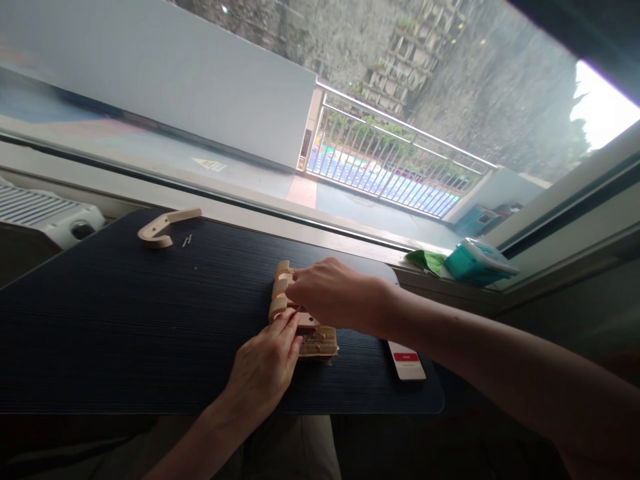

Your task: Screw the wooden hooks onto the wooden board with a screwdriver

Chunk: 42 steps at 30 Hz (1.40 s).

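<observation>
A light wooden assembly with several curved, hook-like pieces (280, 285) lies on the dark table, beside a rough wooden block (320, 341). My left hand (267, 360) presses its closed fingers on the nearest wooden hook (307, 321), which has a dark hole in it. Over the assembly, my right hand (330, 290) is closed, knuckles up; a thin dark thing shows just below its fingers, but what it grips is hidden. Apart from these, a loose J-shaped wooden hook (159, 230) rests at the far left, with small metal screws (187, 241) next to it.
A phone (407, 362) lies on the table's right side under my right forearm. Along the window sill are a green cloth (427, 261) and a teal box (477, 261) with a clear lid. A white radiator (55, 213) stands beyond the table's left edge.
</observation>
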Available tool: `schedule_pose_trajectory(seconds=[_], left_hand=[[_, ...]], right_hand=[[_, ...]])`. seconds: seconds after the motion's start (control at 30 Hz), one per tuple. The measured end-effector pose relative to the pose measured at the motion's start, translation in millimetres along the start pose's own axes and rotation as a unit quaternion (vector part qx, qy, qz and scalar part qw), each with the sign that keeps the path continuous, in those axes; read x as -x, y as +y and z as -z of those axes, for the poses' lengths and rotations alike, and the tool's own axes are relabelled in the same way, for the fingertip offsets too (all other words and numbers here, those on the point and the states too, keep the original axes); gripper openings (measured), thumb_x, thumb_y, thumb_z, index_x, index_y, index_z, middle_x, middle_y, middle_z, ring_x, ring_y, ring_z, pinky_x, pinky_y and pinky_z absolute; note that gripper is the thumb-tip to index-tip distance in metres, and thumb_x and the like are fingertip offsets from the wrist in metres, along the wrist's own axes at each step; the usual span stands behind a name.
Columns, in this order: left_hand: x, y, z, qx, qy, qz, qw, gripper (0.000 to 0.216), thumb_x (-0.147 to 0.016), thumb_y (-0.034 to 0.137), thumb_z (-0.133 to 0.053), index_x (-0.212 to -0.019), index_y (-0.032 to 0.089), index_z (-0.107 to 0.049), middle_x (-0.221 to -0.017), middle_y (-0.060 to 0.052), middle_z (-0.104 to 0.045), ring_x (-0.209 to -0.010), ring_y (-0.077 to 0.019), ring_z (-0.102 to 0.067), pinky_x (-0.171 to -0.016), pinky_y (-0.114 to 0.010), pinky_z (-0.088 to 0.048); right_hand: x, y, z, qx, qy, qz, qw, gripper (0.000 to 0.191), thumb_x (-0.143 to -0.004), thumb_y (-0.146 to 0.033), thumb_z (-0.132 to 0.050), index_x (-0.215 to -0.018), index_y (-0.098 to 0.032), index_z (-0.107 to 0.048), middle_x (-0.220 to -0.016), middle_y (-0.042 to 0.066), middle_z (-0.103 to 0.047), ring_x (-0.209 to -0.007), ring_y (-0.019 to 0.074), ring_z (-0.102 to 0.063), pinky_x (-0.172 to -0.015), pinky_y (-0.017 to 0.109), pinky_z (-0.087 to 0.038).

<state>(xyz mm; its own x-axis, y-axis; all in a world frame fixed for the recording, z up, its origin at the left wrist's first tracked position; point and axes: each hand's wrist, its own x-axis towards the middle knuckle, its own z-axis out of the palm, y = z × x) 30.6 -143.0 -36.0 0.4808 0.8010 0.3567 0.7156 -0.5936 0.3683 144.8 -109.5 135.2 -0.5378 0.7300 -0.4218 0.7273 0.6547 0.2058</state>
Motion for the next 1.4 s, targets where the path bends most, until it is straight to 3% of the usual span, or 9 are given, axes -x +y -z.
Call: schedule_pose_trajectory(seconds=[0.13, 0.43, 0.7, 1.07, 1.3, 1.4], left_hand=[[-0.7, 1.5, 1.1, -0.006, -0.011, 0.004, 1.000, 0.038, -0.091, 0.025, -0.036, -0.118, 0.011, -0.058, -0.125, -0.015, -0.061, -0.113, -0.0237, -0.059, -0.091, -0.034, -0.052], [-0.7, 2.7, 2.4, 0.005, -0.020, 0.016, 1.000, 0.041, -0.091, 0.026, -0.036, -0.123, 0.010, -0.055, -0.130, -0.014, -0.057, -0.116, -0.0232, -0.057, -0.094, -0.035, -0.050], [-1.0, 2.7, 2.0, 0.014, -0.019, 0.023, 0.999, 0.040, -0.091, 0.026, -0.036, -0.123, 0.012, -0.056, -0.131, -0.012, -0.056, -0.117, -0.0218, -0.056, -0.095, -0.034, -0.049], [0.3, 0.9, -1.4, 0.006, -0.007, 0.009, 1.000, 0.042, -0.092, 0.027, -0.034, -0.124, 0.010, -0.055, -0.131, -0.014, -0.056, -0.117, -0.0226, -0.056, -0.095, -0.035, -0.049], [1.6, -0.2, -3.7, 0.022, 0.003, 0.015, 1.000, 0.041, -0.091, 0.028, -0.036, -0.124, 0.012, -0.055, -0.131, -0.013, -0.056, -0.116, -0.0228, -0.057, -0.096, -0.036, -0.049], [1.4, 0.0, -3.2, 0.031, 0.007, 0.018, 0.999, 0.041, -0.090, 0.028, -0.036, -0.123, 0.013, -0.056, -0.130, -0.013, -0.057, -0.116, -0.0235, -0.057, -0.095, -0.037, -0.049]], right_hand=[[-1.7, -1.2, -5.2, 0.012, 0.029, 0.010, 0.999, 0.019, -0.080, -0.005, -0.048, -0.078, -0.012, -0.066, -0.084, 0.009, -0.066, -0.068, 0.0176, -0.062, -0.048, 0.024, -0.031], [-3.9, 7.9, -3.3, -0.030, 0.003, -0.030, 0.999, 0.016, -0.082, -0.021, -0.054, -0.091, -0.016, -0.067, -0.084, 0.009, -0.068, -0.076, 0.0197, -0.063, -0.059, 0.026, -0.038], [-1.8, 5.6, -8.9, -0.002, 0.049, 0.000, 0.999, 0.018, -0.082, -0.010, -0.049, -0.079, -0.014, -0.066, -0.084, 0.007, -0.066, -0.069, 0.0168, -0.061, -0.049, 0.025, -0.030], [-3.4, 9.6, -4.9, -0.036, -0.003, -0.039, 0.999, 0.017, -0.083, -0.024, -0.053, -0.091, -0.015, -0.065, -0.082, 0.009, -0.067, -0.076, 0.0191, -0.062, -0.059, 0.026, -0.038], [-0.7, 1.3, -1.5, -0.003, 0.015, -0.022, 1.000, 0.019, -0.081, -0.009, -0.050, -0.088, -0.014, -0.066, -0.097, 0.009, -0.065, -0.072, 0.0164, -0.060, -0.051, 0.024, -0.032], [-4.8, 2.8, -3.6, -0.019, 0.022, -0.018, 0.999, 0.020, -0.082, -0.011, -0.049, -0.089, -0.013, -0.068, -0.091, 0.010, -0.066, -0.074, 0.0168, -0.061, -0.053, 0.024, -0.032]])
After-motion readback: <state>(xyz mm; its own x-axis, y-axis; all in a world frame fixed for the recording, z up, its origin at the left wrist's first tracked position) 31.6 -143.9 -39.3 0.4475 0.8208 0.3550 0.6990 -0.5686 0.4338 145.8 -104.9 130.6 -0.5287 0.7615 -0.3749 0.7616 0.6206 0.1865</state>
